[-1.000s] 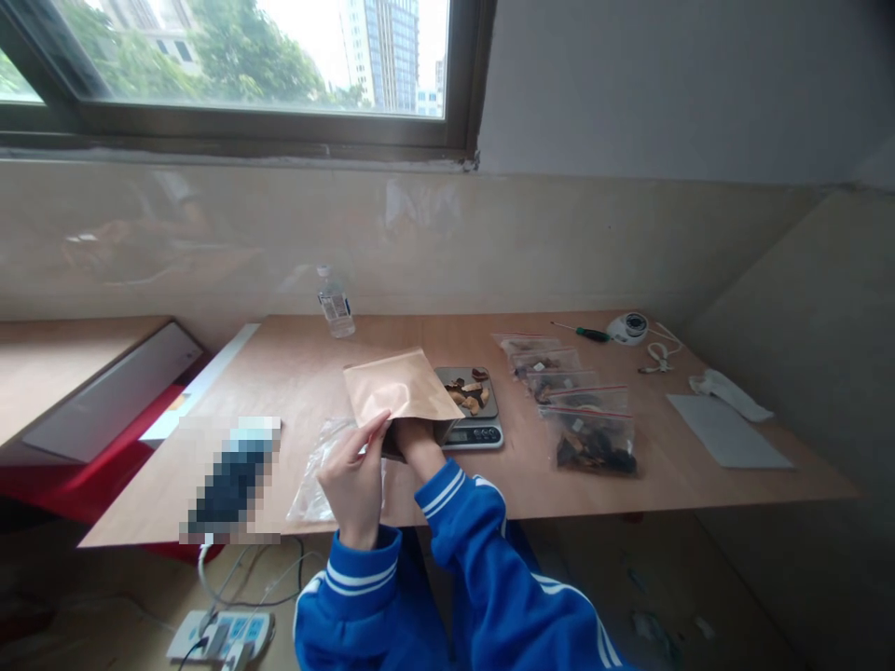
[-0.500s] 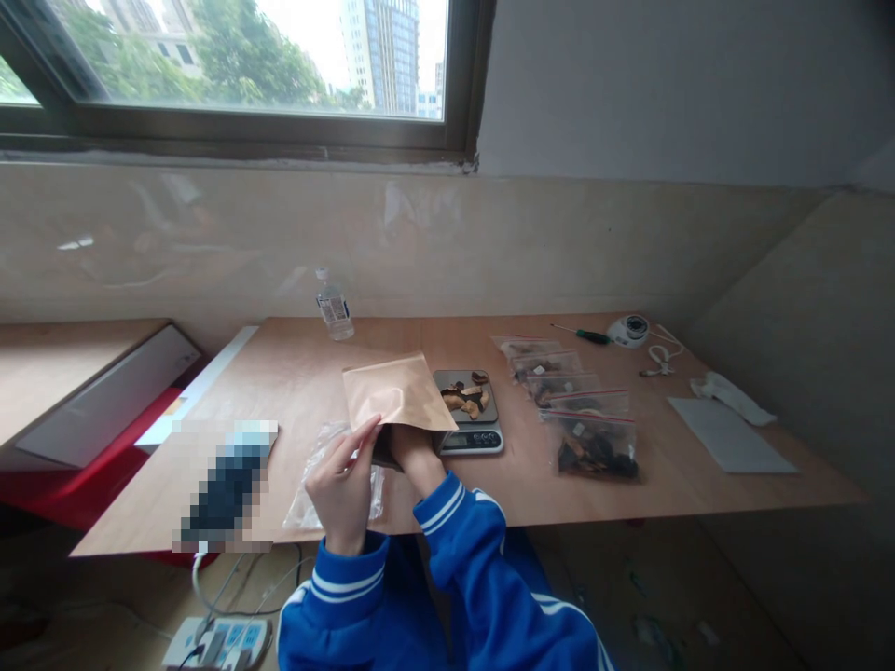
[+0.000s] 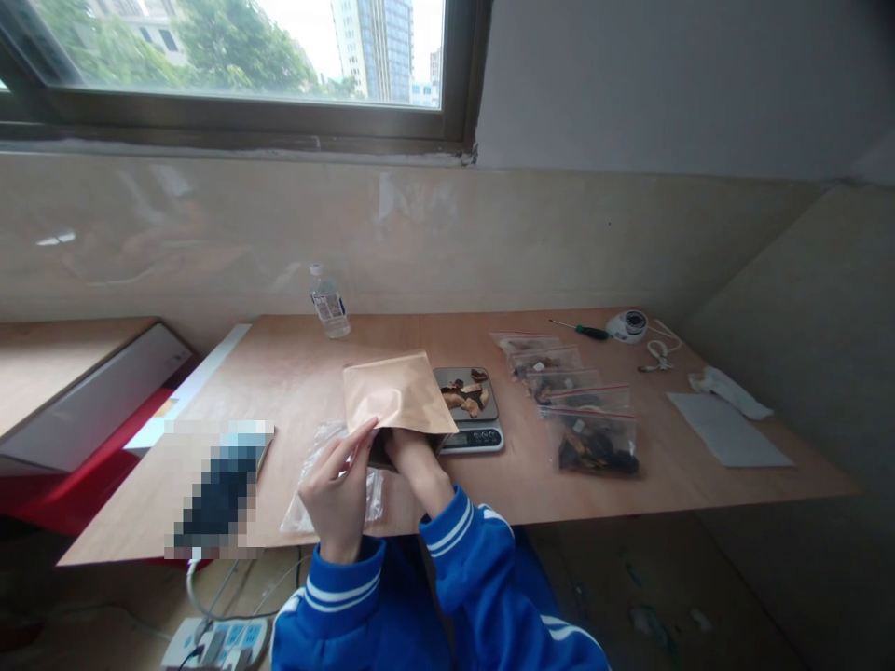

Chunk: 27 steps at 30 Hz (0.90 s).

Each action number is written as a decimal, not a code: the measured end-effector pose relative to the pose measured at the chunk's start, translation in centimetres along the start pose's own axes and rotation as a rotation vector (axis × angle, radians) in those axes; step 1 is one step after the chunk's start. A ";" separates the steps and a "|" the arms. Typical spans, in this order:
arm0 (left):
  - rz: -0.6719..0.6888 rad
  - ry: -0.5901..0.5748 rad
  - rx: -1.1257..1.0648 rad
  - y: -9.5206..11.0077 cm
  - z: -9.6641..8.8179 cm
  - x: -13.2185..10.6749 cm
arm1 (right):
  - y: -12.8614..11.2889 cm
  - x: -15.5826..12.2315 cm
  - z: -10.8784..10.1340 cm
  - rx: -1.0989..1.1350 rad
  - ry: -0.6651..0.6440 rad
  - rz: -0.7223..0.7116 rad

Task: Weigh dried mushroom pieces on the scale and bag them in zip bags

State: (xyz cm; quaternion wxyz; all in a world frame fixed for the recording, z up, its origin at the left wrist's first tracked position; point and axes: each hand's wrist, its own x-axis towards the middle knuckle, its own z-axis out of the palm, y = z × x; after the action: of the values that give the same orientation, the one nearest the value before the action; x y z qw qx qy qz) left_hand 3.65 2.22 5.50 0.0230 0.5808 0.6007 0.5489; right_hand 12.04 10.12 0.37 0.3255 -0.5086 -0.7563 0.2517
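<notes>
A tan paper pouch [image 3: 392, 393] is held up over the near edge of the wooden table [image 3: 294, 373]. My left hand [image 3: 339, 494] pinches the pouch's open lower edge. My right hand [image 3: 412, 457] is pushed inside the pouch's mouth, so its fingers are hidden. Just behind the pouch stands a small digital scale [image 3: 475, 419] with dried brown pieces [image 3: 465, 395] on its tray. An empty clear zip bag [image 3: 328, 475] lies flat under my left hand.
Several filled zip bags [image 3: 580, 415] lie in a row right of the scale. A water bottle [image 3: 327, 303], a screwdriver [image 3: 582, 330], a white round device [image 3: 627, 326], a grey sheet [image 3: 727, 431] and a blurred dark object [image 3: 220, 485] also sit on the table. A power strip [image 3: 216, 643] lies on the floor.
My hands and the pouch have stayed nearly in place; the view has shifted slightly, and my left hand has dropped a little lower along the pouch's edge.
</notes>
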 end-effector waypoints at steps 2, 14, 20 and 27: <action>-0.006 -0.009 0.007 0.0 -0.1 0.0 | -0.4 -0.7 -0.8 0.006 -0.015 0.024; 0.032 0.015 0.058 -0.4 -0.4 1.1 | -5.1 -4.4 -5.6 -0.164 -0.030 -0.142; -0.026 0.054 0.074 0.4 -1.2 3.3 | -5.9 -8.1 -8.8 0.360 0.372 -0.431; -0.109 0.023 0.140 1.5 -2.1 6.8 | 2.3 -3.6 -14.0 0.674 0.753 0.025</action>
State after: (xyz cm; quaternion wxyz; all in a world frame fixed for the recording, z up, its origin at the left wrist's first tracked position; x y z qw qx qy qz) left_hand 1.05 5.41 11.53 0.0050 0.5411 0.6686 0.5101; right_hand 24.85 8.29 7.11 0.7189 -0.4397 -0.4568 0.2849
